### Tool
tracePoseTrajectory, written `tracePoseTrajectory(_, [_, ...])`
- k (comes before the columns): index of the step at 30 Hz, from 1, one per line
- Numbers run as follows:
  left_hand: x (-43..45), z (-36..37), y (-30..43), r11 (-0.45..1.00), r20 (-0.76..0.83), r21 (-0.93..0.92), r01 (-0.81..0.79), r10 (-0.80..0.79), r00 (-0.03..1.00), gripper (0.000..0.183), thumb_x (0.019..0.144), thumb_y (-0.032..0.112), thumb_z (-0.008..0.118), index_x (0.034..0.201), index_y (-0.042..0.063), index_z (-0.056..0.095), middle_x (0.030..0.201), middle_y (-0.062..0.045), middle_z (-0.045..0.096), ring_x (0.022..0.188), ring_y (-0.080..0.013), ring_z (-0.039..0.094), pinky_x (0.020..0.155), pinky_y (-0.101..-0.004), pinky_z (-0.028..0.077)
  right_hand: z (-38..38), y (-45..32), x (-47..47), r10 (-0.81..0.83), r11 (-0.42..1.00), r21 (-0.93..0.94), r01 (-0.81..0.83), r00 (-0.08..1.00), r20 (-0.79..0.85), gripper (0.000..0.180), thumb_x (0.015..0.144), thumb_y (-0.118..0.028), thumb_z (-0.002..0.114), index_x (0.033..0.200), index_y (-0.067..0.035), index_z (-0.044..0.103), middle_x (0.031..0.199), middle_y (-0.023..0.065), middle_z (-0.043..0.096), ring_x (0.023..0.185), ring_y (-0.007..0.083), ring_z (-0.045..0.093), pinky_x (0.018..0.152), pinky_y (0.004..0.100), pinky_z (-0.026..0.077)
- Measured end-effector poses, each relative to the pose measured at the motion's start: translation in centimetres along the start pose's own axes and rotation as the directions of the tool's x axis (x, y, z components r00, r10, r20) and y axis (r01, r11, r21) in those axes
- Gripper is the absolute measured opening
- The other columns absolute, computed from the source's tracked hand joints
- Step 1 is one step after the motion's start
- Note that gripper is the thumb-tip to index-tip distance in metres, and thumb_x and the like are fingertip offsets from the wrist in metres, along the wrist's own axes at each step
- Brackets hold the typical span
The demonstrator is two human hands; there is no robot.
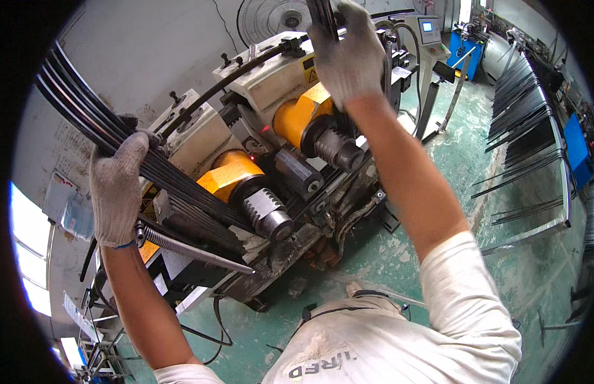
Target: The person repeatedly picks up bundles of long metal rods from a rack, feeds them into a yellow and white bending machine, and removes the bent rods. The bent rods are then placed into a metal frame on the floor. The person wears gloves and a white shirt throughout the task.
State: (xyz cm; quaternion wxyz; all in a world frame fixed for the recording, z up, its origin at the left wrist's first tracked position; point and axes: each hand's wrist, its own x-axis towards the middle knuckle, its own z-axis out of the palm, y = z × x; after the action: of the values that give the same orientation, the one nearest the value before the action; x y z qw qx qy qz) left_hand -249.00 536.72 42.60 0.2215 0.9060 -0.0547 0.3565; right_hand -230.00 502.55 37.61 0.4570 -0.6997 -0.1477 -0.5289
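Observation:
My left hand [116, 189], in a knitted work glove, grips a thick bundle of black metal rods [73, 98]. The bundle slants from the upper left down towards the front of a machine. Higher up, my gloved right hand [352, 60] is closed around a smaller bunch of dark rods [324, 19], whose upper ends run out of the picture. Between my arms stands the off-white machine [258, 77] with two orange heads [237, 170], each carrying a ridged steel cylinder [337, 146]. A dark hexagonal block [297, 174] sits between them.
A coil spring [191, 247] juts out below my left wrist. Behind the machine is a large fan [277, 17]. A control console [424, 31] with a lit screen stands at the upper right. Many dark rods hang over a long metal rack [566, 192] at the right.

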Motion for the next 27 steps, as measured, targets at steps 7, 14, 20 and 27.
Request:
tracePoseTrajectory(7, [0.4, 1.0, 2.2, 0.958, -0.036, -0.131, 0.253, -0.260, 0.965, 0.040, 0.103, 0.037, 0.080, 0.114, -0.001, 0.084, 0.098, -0.007, 0.082, 0.088, -0.0164, 0.079, 0.086, -0.0296, 0.060, -5.8, 7.1, -28.5, 0.664, 0.683, 0.391, -0.617, 0.748, 0.019, 0.025, 0.101, -0.003, 0.080, 0.123, -0.004, 0.068, 0.110, 0.0068, 0.070, 0.100, 0.0168, 0.066, 0.092, 0.0321, 0.054])
tracePoseTrajectory(14, [-1.2, -1.2, -0.1, 0.978, 0.012, 0.116, 0.172, -0.175, 0.985, 0.041, 0.106, 0.033, 0.076, 0.126, -0.002, 0.080, 0.106, -0.013, 0.084, 0.096, -0.0201, 0.083, 0.088, -0.0330, 0.067, -2.0, 12.8, -33.3, 0.686, 0.197, 0.308, -0.931, 0.355, 0.635, 0.048, 0.108, -0.033, 0.074, 0.142, -0.001, 0.065, 0.129, 0.0109, 0.075, 0.116, 0.0247, 0.069, 0.103, 0.0437, 0.052])
tracePoseTrajectory(20, [-0.8, 0.6, 4.4, 0.924, -0.010, -0.129, 0.361, -0.365, 0.931, 0.048, 0.104, 0.043, 0.077, 0.121, -0.002, 0.082, 0.103, -0.013, 0.082, 0.092, -0.0218, 0.081, 0.089, -0.0331, 0.065, 0.1, 13.8, -31.8, 0.634, -0.153, 0.336, -0.929, 0.169, 0.755, 0.040, 0.106, -0.020, 0.075, 0.141, -0.003, 0.069, 0.134, 0.0102, 0.073, 0.117, 0.0239, 0.069, 0.102, 0.0411, 0.055])
tracePoseTrajectory(27, [-0.4, 0.1, 4.5, 0.937, 0.017, -0.063, 0.344, -0.344, 0.939, 0.049, 0.108, 0.044, 0.073, 0.121, -0.003, 0.082, 0.104, -0.012, 0.083, 0.091, -0.0190, 0.080, 0.087, -0.0321, 0.063, 4.3, 19.3, -40.6, 0.476, 0.516, 0.403, -0.756, 0.644, 0.598, 0.044, 0.103, -0.022, 0.079, 0.141, -0.003, 0.069, 0.132, 0.0098, 0.075, 0.116, 0.0267, 0.071, 0.100, 0.0449, 0.057])
